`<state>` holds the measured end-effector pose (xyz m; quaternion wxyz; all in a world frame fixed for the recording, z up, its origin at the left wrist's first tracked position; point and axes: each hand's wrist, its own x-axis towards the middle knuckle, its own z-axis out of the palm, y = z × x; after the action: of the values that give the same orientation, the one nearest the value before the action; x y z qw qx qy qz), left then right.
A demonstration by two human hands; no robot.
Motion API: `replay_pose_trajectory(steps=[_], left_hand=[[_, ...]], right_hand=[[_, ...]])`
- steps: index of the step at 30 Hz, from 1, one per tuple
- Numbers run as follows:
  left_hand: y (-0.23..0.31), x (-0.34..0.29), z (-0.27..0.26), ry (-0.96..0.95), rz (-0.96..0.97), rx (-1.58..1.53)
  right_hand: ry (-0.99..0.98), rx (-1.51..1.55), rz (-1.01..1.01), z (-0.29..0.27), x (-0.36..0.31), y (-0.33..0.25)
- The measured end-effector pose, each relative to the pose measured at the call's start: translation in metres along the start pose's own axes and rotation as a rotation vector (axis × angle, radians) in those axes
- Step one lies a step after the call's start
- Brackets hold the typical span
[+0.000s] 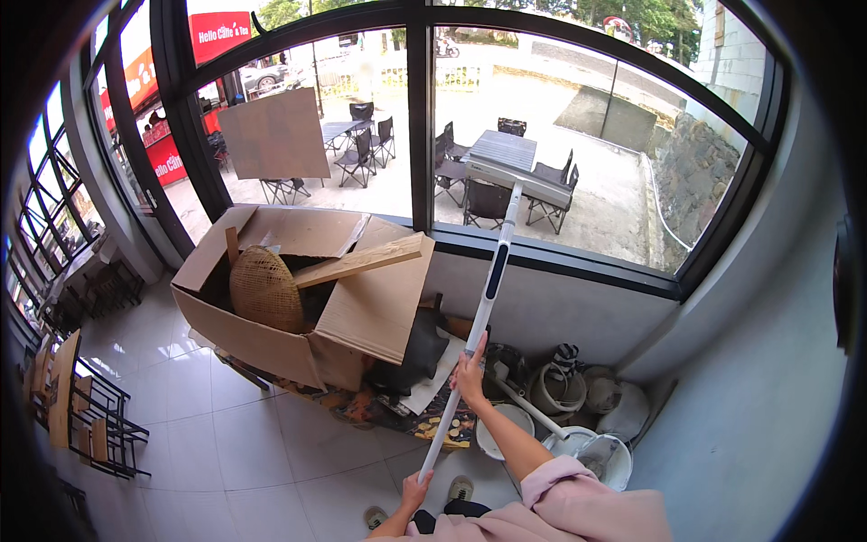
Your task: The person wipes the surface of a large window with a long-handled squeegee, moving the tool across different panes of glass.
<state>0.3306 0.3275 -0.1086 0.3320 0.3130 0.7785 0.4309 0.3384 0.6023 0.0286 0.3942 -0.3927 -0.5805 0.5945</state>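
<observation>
White and smooth, the long pole (483, 298) of a flat window mop slants up from the person's hands to a wide rectangular pale head (519, 179) pressed flat against the big glass pane (578, 135), near the pane's lower half and just right of the dark central frame bar. A darker grey sleeve wraps the pole's middle. The right hand (470, 375) is wrapped around the pole partway up, fingers curled tight about it, the bare forearm running down to a soft pink sleeve (578, 501). The left hand (415, 492) grips the pole's bottom end, fingers clenched round it, close to the picture's lower edge. Below the window sill, against the grey wall, stands a large brown cardboard box (271, 339) with its flaps splayed open; a rounded woven basket (265, 289) of fine tan wicker sits in it, and a rough plank of pale wood (361, 262) lies across its top. A flat square of cardboard (275, 135) leans on the glass above the box. At the foot of the wall, right of the box, round white buckets (596, 452) and coiled pale hose (555, 388) cluster together on the glossy white floor tiles (226, 452). Dark slatted racks (99, 425) stand at the floor's left edge.
</observation>
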Motion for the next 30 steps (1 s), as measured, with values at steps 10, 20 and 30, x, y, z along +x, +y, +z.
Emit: replay_pose_trajectory(steps=[10,20,30], left_hand=[[0.008,0.013,0.036,0.042,-0.062,0.025],[0.034,0.000,0.027,0.059,0.011,-0.011],[0.090,0.089,0.040,0.073,0.173,-0.121]], right_hand=[[-0.038,0.026,-0.049,-0.020,0.014,-0.005],[0.001,0.088,-0.103,-0.024,-0.007,-0.046],[0.031,-0.120,-0.229,-0.020,0.074,-0.136]])
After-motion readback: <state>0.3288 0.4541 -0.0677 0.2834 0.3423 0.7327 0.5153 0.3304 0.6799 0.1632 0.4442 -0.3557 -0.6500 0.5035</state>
